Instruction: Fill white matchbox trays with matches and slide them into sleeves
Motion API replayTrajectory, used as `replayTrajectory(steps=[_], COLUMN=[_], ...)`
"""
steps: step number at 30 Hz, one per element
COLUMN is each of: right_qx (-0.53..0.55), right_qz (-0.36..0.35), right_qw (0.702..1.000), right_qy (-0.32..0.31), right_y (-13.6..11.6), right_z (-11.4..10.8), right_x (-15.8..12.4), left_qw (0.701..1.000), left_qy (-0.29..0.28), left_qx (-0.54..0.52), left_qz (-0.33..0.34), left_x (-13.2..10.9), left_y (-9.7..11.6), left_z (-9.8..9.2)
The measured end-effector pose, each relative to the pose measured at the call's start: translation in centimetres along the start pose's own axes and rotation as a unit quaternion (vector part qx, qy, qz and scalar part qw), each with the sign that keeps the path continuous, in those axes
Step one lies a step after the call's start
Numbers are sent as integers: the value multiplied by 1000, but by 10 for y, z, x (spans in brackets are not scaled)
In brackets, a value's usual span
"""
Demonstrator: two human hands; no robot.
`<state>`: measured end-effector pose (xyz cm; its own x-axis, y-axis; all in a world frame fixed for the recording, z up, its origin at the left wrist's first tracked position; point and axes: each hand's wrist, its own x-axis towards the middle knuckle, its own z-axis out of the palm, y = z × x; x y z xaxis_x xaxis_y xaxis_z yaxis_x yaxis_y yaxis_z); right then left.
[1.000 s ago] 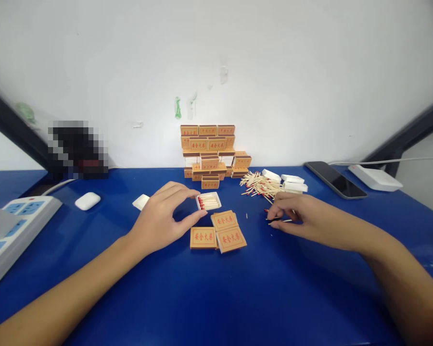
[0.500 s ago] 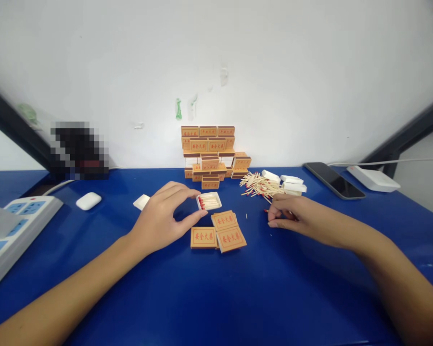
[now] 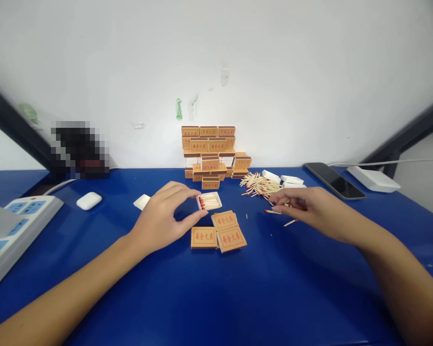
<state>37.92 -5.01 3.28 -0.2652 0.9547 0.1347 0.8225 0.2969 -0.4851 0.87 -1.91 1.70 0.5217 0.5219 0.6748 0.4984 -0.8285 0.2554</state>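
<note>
My left hand (image 3: pixel 165 210) grips a small white matchbox tray (image 3: pixel 220 201) by its left end, between thumb and index finger. Several red-headed matches (image 3: pixel 210 201) lie side by side inside the tray. On the right, my right hand (image 3: pixel 303 206) hovers low over the blue table, thumb and fingertips a little apart; nothing shows between them. A loose match (image 3: pixel 272 212) lies at its thumb tip, and another match (image 3: pixel 290 222) lies below the hand. Just beyond the fingers is a heap of matches (image 3: pixel 258 184). Matchbox sleeves (image 3: pixel 204 237) lie in front of the tray.
A stack of matchboxes (image 3: pixel 209 144) stands against the wall. White trays (image 3: pixel 292 179) sit beside the heap; another white tray (image 3: pixel 141 202) is left of my left hand. A phone (image 3: pixel 334 180), a white box (image 3: pixel 373 179), an earbud case (image 3: pixel 89 201) and a power strip (image 3: pixel 25 226) flank the area.
My right hand has shifted slightly right and up, its fingers parting and uncovering two matches on the table. My left hand and the tray stay put.
</note>
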Motion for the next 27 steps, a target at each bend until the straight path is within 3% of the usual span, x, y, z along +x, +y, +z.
replayTrajectory(steps=[4, 13, 21, 27], right_qx=[28, 181, 185, 109], right_qz=[-3, 126, 216, 195], right_qw=[1000, 971, 936, 950], right_qy=[-1, 92, 207, 218], right_y=[7, 10, 7, 10], right_z=[-1, 4, 40, 52], right_x=[-1, -7, -25, -31], left_qw=[1000, 1000, 1000, 1000], left_qy=[2, 8, 8, 12], left_qx=[-1, -3, 0, -3], left_qz=[-4, 3, 7, 8], left_x=[0, 1, 0, 0], left_y=[0, 1, -1, 0], left_z=[0, 0, -1, -1])
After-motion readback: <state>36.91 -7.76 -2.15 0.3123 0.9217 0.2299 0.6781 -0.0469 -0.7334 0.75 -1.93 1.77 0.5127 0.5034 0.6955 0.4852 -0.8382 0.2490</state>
